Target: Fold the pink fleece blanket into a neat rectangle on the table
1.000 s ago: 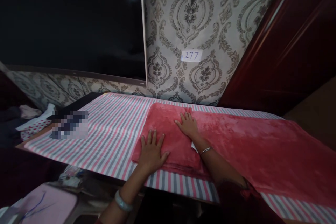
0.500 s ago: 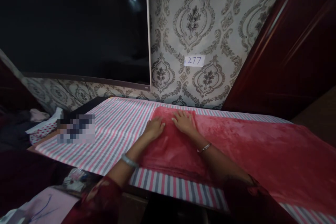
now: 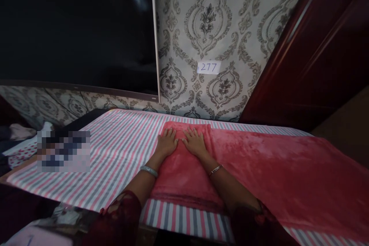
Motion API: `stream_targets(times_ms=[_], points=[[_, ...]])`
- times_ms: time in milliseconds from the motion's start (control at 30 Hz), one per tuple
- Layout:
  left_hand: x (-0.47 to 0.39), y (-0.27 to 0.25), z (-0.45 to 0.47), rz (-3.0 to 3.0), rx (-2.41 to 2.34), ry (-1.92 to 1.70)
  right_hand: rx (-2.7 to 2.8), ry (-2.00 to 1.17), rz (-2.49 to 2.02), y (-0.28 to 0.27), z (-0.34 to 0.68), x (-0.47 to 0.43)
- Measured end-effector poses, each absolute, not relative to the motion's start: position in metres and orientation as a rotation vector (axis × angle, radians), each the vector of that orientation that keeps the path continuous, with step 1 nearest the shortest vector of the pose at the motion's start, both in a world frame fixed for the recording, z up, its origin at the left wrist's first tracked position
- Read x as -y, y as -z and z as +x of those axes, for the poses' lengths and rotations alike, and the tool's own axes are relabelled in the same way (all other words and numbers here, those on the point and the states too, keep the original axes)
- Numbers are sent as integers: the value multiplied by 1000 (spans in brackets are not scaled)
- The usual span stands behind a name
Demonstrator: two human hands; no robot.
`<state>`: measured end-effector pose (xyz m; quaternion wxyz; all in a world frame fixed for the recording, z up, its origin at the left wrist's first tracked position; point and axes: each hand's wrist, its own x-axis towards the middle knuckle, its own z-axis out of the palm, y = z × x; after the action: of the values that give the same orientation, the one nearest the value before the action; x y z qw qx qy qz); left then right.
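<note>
One striped cloth (image 3: 115, 155) stretches widely toward nine o'clock, leaving sideways room. On it lies one red blanket (image 3: 276, 173), its folded part at six o'clock in view. Two hands rest flat there, fingers spread: left hand (image 3: 167, 144), then right hand (image 3: 195, 143) just beside. The blanket's flatter length runs toward four o'clock; striped margin borders the folded part's six-o'clock edge.

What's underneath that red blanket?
A striped cloth shows beyond the near and far edges of the red blanket. What lies beneath its middle is covered, so I can't tell.
</note>
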<state>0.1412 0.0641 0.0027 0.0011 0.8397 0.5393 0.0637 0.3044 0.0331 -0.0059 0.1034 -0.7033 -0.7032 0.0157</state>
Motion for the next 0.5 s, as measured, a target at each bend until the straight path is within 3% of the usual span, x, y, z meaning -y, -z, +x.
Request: stream_targets(times_ms=[500], points=[[-67,-20,141,2520,-1615,-165,1955,-184,-2432,-31,365,25]])
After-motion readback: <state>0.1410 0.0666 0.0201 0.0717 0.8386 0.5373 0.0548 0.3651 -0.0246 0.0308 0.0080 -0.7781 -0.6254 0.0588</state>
